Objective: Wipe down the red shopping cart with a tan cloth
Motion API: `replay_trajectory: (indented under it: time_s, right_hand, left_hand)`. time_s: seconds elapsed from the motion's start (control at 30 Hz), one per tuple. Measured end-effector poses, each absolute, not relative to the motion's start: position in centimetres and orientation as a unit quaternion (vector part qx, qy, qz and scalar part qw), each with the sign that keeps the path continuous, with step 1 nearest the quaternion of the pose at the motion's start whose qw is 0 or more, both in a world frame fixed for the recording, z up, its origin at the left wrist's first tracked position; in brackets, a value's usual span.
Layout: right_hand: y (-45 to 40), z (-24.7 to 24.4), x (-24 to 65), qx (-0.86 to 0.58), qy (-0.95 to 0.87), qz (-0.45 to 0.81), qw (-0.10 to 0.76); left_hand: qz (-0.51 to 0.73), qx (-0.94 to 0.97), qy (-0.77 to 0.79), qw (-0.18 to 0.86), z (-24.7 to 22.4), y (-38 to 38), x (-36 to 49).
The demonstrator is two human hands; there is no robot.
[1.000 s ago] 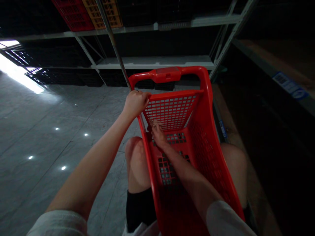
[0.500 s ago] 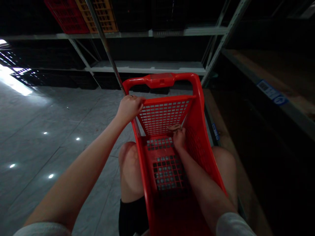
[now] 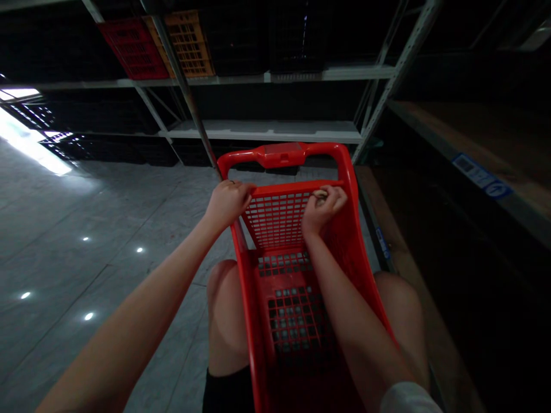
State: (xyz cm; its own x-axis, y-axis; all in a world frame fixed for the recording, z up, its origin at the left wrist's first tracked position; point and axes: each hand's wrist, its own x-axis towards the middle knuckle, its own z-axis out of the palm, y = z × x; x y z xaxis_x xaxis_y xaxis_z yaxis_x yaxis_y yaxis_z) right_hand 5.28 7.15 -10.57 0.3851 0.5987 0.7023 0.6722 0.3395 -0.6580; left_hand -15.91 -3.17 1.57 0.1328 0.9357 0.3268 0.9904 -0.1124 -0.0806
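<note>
A red plastic shopping cart (image 3: 284, 279) stands between my knees, its basket facing me and its handle (image 3: 282, 154) at the far end. My left hand (image 3: 228, 202) is closed around the cart's left upper edge, beside the corner of the grid panel (image 3: 275, 221). Inside the basket, my right hand (image 3: 319, 213) is closed on a small crumpled beige cloth (image 3: 319, 195), mostly hidden by the fingers. That hand is at the top right of the grid panel, close to its upper bar.
Metal shelving (image 3: 275, 131) runs behind the cart, bearing a red crate (image 3: 135, 49), a yellow crate (image 3: 187, 43) and dark crates. A thin pole (image 3: 189, 97) rises at the cart's left. Wooden-topped shelves with blue labels (image 3: 482, 175) flank the right. Grey tiles (image 3: 107, 229) lie at left.
My right hand has moved up with the cloth, from the bottom of the grid panel to its upper right. My left hand keeps its hold. The whole view has shifted slightly.
</note>
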Motion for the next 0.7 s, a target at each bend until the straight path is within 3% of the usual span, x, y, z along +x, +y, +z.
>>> replay_trajectory:
  time_s: [0.17,0.33,0.5,0.7]
  right_hand:
    - [3.6,-12.4,4.7,-0.629,-0.524,0.086,0.569]
    - [3.0,-7.3,1.8,-0.493,-0.656,0.06,0.568]
    - [3.2,-3.4,-1.4,-0.339,-0.849,0.016,0.404]
    - [4.7,-3.1,3.8,-0.356,-0.889,-0.062,0.283]
  left_hand:
    - [-0.095,-0.737,-0.654,0.142,1.7,-3.2,-15.8]
    - [-0.086,-0.742,-0.65,0.141,1.7,-3.2,-15.8]
    - [-0.093,-0.741,-0.646,0.159,1.6,-3.1,-15.8]
    - [-0.097,-0.748,-0.636,0.16,1.3,-2.9,-16.0]
